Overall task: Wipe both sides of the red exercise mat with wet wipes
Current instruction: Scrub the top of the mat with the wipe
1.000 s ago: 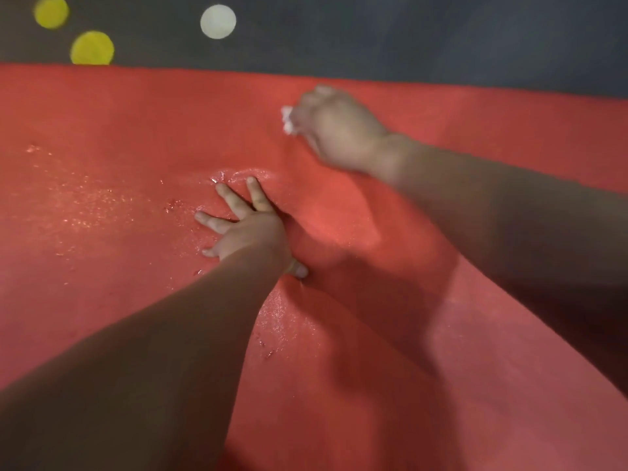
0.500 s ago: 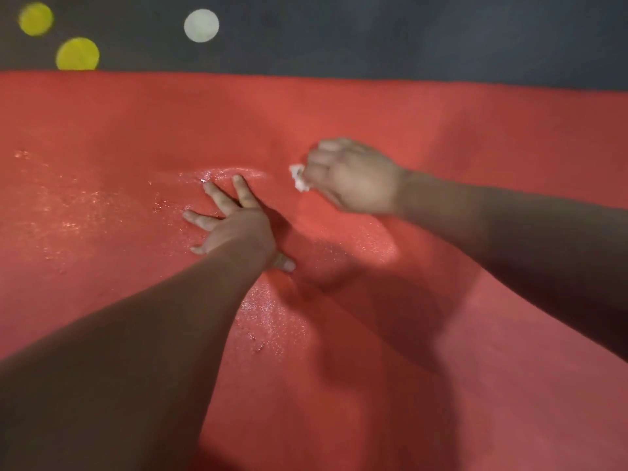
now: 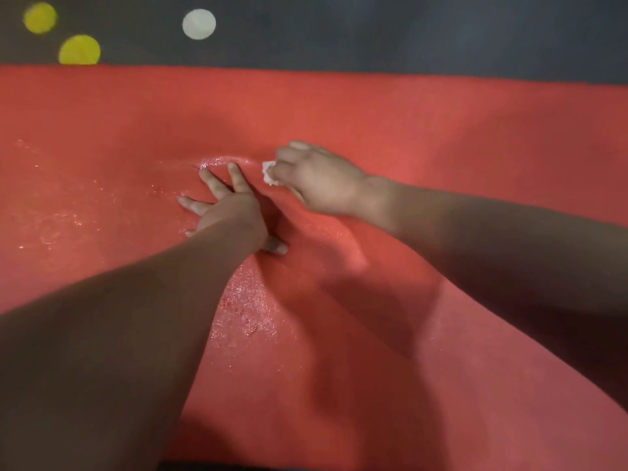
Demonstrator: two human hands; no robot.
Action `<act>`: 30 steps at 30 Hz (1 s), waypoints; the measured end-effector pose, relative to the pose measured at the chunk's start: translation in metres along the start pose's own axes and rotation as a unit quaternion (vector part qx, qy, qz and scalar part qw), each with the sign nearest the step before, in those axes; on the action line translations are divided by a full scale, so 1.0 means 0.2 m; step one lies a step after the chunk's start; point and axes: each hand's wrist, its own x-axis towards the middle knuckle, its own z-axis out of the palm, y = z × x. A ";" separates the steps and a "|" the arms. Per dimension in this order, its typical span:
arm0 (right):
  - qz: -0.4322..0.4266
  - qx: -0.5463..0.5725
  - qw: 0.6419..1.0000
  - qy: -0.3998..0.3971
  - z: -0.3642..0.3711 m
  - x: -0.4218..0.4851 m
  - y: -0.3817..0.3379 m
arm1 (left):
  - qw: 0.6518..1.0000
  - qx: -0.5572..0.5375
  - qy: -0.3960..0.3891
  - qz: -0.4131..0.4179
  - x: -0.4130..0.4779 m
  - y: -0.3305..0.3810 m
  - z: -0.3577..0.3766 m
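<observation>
Both sit well inside edges of red mat (image 3: 458, 130): left grip (image 3: 231, 214) flat, splayed; right grip (image 3: 321, 185) clutching wipe (image 3: 268, 174).

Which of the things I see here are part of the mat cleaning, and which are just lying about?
Part of the job: red mat; white wipe, held in the right hand; left hand, flat on the mat.
Just lying about: two yellow spots and a white spot on the dark floor, too blurred to identify.
</observation>
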 end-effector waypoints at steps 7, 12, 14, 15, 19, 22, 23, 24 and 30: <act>0.317 -0.084 0.943 0.056 -0.16 -0.17 0.31 | 0.999 -0.003 0.020 0.026 -0.06 -0.03 0.00; 0.227 -0.018 0.974 0.003 -0.07 -0.24 -0.03 | 0.997 0.012 0.040 0.067 -0.11 -0.11 0.04; 0.175 0.019 0.984 -0.021 -0.03 -0.29 -0.14 | 0.994 0.054 0.033 0.087 -0.11 -0.14 0.05; 0.155 0.031 0.987 -0.030 -0.03 -0.30 -0.16 | 0.992 0.077 0.025 0.099 -0.11 -0.16 0.05; 0.196 0.086 0.974 -0.073 -0.08 -0.31 -0.20 | 0.983 0.138 -0.003 0.117 -0.17 -0.23 0.08; 0.311 0.103 0.945 0.002 -0.10 -0.33 -0.12 | 0.982 0.159 -0.011 0.100 -0.20 -0.23 0.11; 0.346 0.100 0.932 0.028 -0.10 -0.35 -0.08 | 0.982 0.163 -0.014 0.096 -0.21 -0.22 0.11; 0.370 0.088 0.924 0.044 -0.10 -0.37 -0.06 | 0.981 0.171 -0.018 0.093 -0.22 -0.20 0.10; 0.291 0.036 0.956 0.028 -0.03 -0.42 -0.12 | 0.974 0.214 -0.036 0.066 -0.23 -0.14 0.07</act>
